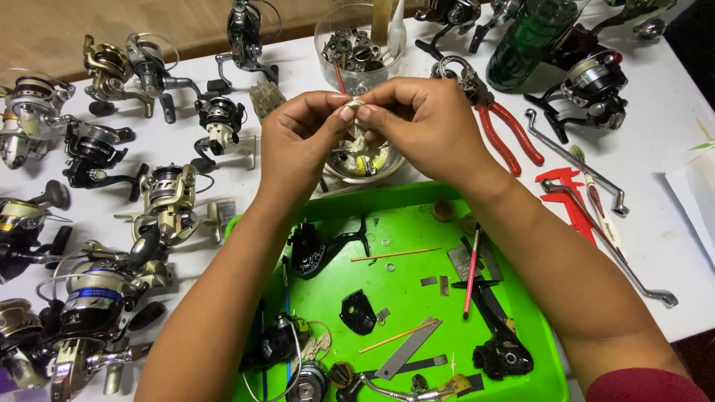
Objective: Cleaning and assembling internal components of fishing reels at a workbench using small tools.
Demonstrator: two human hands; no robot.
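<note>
My left hand [302, 141] and my right hand [421, 119] meet above a small glass bowl [369, 167] and pinch between their fingertips a tiny metal part [355, 105] wrapped in a bit of white cloth. Both hands are closed on it. Below them lies a green tray [417, 212] holding black reel body pieces [316, 249], a red-tipped pen-like tool [471, 272], thin wooden sticks, metal blades and small washers.
Many fishing reels [171, 197] crowd the white table on the left and at the back. Red-handled pliers [503, 130], a red caliper [570, 197], long bent wrenches [596, 186], a clear jar of small parts [361, 45] and a green bottle [532, 33] lie nearby.
</note>
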